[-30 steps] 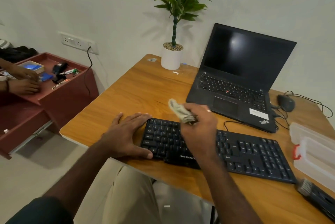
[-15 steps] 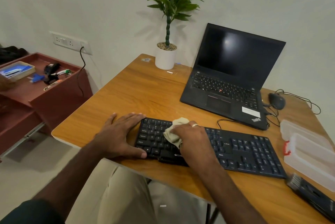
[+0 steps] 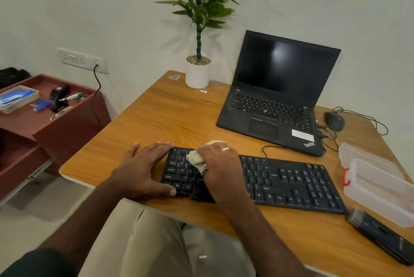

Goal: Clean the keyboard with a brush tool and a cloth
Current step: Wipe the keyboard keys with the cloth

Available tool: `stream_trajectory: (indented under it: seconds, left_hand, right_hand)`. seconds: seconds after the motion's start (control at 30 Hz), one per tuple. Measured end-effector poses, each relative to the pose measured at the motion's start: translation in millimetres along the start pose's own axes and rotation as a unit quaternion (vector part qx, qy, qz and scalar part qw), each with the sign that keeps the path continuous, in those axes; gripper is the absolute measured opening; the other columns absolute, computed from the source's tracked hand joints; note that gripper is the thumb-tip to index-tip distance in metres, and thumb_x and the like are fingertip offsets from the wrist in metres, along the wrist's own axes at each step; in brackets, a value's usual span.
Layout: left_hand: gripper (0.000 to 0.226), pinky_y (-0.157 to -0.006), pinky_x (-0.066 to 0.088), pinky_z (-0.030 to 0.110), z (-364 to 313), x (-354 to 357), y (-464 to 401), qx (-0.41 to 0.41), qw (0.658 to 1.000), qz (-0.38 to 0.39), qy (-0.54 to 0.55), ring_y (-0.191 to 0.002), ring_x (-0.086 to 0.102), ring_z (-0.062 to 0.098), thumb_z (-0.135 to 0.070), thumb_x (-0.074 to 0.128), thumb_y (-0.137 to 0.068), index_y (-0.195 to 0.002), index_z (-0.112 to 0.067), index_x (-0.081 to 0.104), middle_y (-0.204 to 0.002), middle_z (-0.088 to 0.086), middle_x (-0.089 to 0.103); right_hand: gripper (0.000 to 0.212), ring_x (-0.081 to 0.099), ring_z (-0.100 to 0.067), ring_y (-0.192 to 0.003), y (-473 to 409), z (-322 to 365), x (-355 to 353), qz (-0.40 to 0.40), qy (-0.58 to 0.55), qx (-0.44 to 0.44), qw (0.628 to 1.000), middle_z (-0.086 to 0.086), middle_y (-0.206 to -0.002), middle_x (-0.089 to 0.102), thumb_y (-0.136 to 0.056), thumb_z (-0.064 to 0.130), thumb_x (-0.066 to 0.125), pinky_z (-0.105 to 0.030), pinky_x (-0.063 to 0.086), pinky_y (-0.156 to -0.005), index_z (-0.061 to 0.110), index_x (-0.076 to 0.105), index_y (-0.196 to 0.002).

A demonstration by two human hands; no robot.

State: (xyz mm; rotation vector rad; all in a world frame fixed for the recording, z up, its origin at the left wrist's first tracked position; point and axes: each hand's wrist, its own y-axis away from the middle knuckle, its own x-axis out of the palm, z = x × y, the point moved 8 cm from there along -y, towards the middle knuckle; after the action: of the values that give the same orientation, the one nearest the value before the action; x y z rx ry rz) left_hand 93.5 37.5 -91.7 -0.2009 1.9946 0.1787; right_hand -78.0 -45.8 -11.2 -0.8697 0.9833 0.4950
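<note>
step: i read this as the cloth pass, with wiping under way over the keyboard's left block of letter keys.
right hand: my right hand (image 3: 220, 164) has its fingers curled around a bunched pale cloth (image 3: 197, 160) and presses it down on the keys.
left hand: my left hand (image 3: 143, 167) lies flat with fingers straight, holding nothing; the palm rests on the table (image 3: 156, 119) and the thumb runs along the keyboard's near left corner (a brace, i judge).
keyboard: the black keyboard (image 3: 291, 180) sits near the table's front edge, in front of the open laptop (image 3: 275, 95).
brush tool: the brush tool (image 3: 380, 235) lies idle at the near right of the table, just past the keyboard's right end, beside a clear plastic box (image 3: 376, 184).
next move: i would sweep the cloth rightward along the rows toward the number pad, keeping the left hand planted so the board does not slide (light pressure, so keys are not snagged).
</note>
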Motion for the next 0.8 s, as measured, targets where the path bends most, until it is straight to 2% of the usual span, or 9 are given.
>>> stream_trajectory:
  seconds: [0.07, 0.17, 0.3, 0.47, 0.63, 0.7, 0.8]
  left_hand:
    - [0.128, -0.123, -0.008, 0.050, 0, 0, 0, -0.002, 1.000, -0.001, -0.002, -0.148, 0.001, -0.005, -0.103, 0.048, -0.051, -0.156, -0.044, 0.006, -0.164, -0.018, 0.016]
    - [0.127, -0.123, -0.008, 0.050, 0, 0, 0, -0.001, 1.000, -0.002, 0.002, -0.147, 0.001, -0.005, -0.102, 0.049, -0.051, -0.156, -0.045, 0.006, -0.164, -0.018, 0.015]
    - [0.126, -0.123, -0.009, 0.049, 1, 0, 0, -0.001, 1.000, 0.001, -0.001, -0.145, -0.002, -0.008, -0.102, 0.050, -0.051, -0.155, -0.046, 0.004, -0.164, -0.017, 0.014]
    - [0.127, -0.123, -0.011, 0.047, 0, 0, 0, -0.004, 1.000, 0.001, 0.002, -0.146, -0.002, -0.007, -0.102, 0.049, -0.050, -0.155, -0.046, 0.005, -0.164, -0.018, 0.014]
    - [0.127, -0.122, -0.011, 0.046, 2, 2, -2, -0.004, 1.000, 0.002, 0.001, -0.146, -0.002, -0.007, -0.102, 0.051, -0.050, -0.155, -0.046, 0.005, -0.164, -0.019, 0.014]
    - [0.127, -0.122, -0.011, 0.045, 2, 2, -2, -0.004, 1.000, 0.002, 0.002, -0.147, -0.001, -0.006, -0.101, 0.051, -0.050, -0.155, -0.046, 0.005, -0.164, -0.019, 0.014]
    - [0.128, -0.122, -0.013, 0.043, 3, 3, -2, -0.006, 1.000, 0.007, 0.002, -0.148, 0.000, -0.003, -0.101, 0.051, -0.051, -0.156, -0.045, 0.004, -0.165, -0.015, 0.015]
  right_hand:
    - [0.020, 0.063, -0.022, -0.099, -3, 17, 21, 0.027, 0.003, -0.047, 0.999, 0.000, -0.104, 0.073, -0.087, 0.017, 0.066, -0.039, 0.049, -0.085, 0.019, 0.071, -0.106]
    - [0.021, 0.062, -0.024, -0.101, 4, 14, 28, 0.068, 0.011, -0.052, 0.996, -0.002, -0.106, 0.074, -0.088, 0.015, 0.064, -0.039, 0.049, -0.086, 0.017, 0.072, -0.107]
    - [0.026, 0.057, -0.019, -0.111, 17, -36, 2, 0.071, -0.005, 0.029, 0.997, 0.002, -0.116, 0.072, -0.090, 0.013, 0.064, -0.037, 0.046, -0.099, 0.020, 0.072, -0.113]
    - [0.027, 0.054, -0.019, -0.113, 37, -100, -36, 0.071, 0.057, 0.128, 0.988, 0.000, -0.118, 0.070, -0.089, 0.015, 0.062, -0.036, 0.043, -0.099, 0.021, 0.072, -0.114]
    - [0.036, 0.051, -0.022, -0.114, 47, -151, -63, 0.027, 0.069, 0.238, 0.968, -0.003, -0.124, 0.066, -0.091, 0.003, 0.056, -0.039, 0.042, -0.097, 0.019, 0.069, -0.120]
    - [0.039, 0.049, -0.022, -0.117, 44, -139, -60, 0.009, 0.043, 0.222, 0.974, -0.001, -0.125, 0.066, -0.089, 0.007, 0.053, -0.039, 0.042, -0.098, 0.022, 0.068, -0.122]
    - [0.042, 0.047, -0.021, -0.122, 43, -110, -41, 0.048, 0.024, 0.144, 0.988, 0.002, -0.125, 0.068, -0.087, 0.012, 0.047, -0.039, 0.040, -0.101, 0.021, 0.068, -0.122]
